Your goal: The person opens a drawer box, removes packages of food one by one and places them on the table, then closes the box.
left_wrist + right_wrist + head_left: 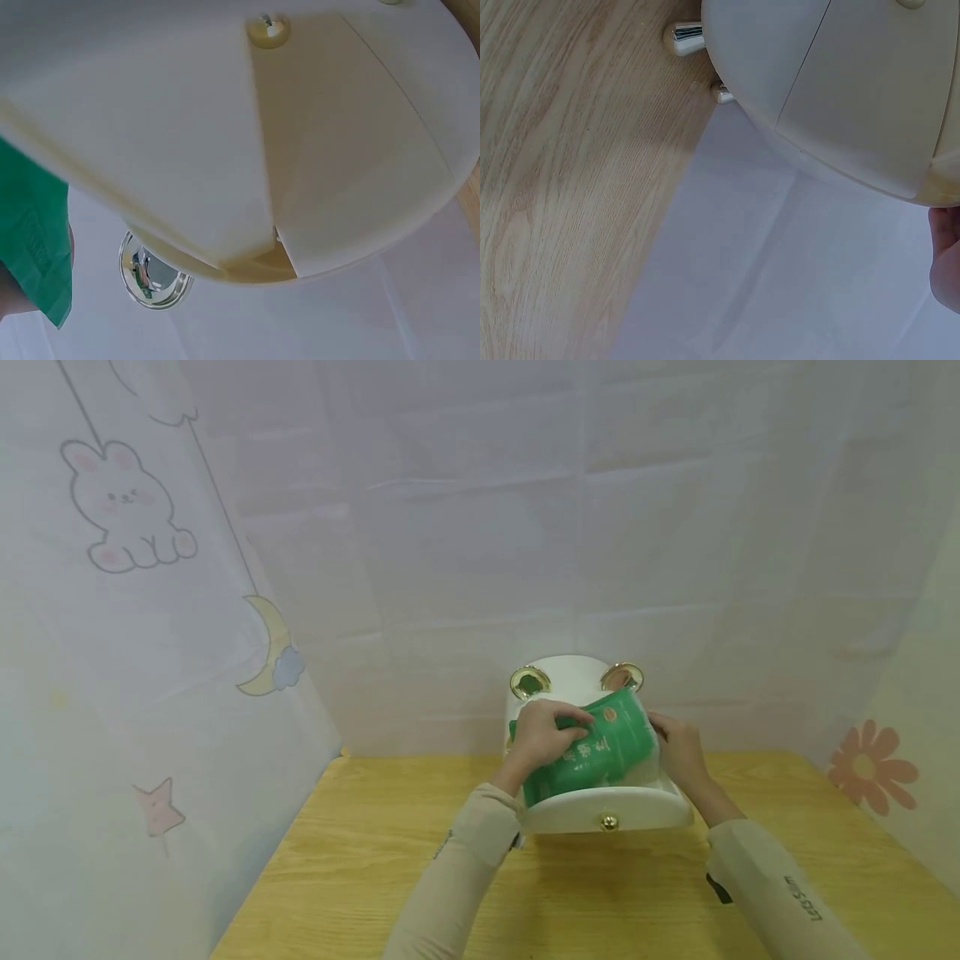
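Observation:
A green packet (pixel 611 747) with pale printing lies slanted in the opening of a small white cabinet (pixel 570 670), behind its tipped-out front (pixel 562 810). My left hand (pixel 543 731) grips the packet from above, thumb and fingers bent at its upper part. The left wrist view shows a corner of the green packet (pixel 34 232) by the hand. My right hand (pixel 681 753) is at the cabinet's right side, fingers curled, fingertips right at the packet's right edge. I cannot tell whether they pinch it. In the right wrist view, the right hand (pixel 946 262) touches the white rim.
The cabinet has two shiny gold discs (pixel 622 677) on top, a gold knob (pixel 610 822) in front and short metal feet (pixel 686 37). It stands on a wooden table (pixel 390 843). Pale printed cloth (pixel 465 560) hangs behind and at both sides.

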The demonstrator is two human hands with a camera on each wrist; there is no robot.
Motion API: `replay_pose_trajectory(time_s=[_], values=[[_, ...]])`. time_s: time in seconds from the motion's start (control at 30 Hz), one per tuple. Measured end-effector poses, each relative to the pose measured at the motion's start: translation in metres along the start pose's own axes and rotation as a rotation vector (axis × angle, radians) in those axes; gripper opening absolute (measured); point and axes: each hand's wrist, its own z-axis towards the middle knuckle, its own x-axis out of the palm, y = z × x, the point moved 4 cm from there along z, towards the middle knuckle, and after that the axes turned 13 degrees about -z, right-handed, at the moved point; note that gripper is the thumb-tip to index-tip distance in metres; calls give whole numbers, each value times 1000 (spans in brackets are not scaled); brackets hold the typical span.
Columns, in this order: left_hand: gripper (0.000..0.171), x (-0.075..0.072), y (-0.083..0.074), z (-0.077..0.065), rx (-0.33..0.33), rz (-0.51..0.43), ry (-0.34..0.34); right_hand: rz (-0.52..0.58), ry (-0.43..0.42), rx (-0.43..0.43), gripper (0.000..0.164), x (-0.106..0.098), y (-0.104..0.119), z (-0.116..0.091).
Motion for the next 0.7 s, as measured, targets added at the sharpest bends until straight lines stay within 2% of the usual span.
replay_pose_trajectory(time_s=[0.2,0.4,0.7], values=[[14,-10,0,0,12,-171,-122,-5,1,13,21,1,-2,0],[15,-18,-2,-1,26,-322,-247,-26,0,7,9,4,-5,0],[18,-21,-3,-3,51,-524,-346,-12,-18,-22,9,4,-6,-1]])
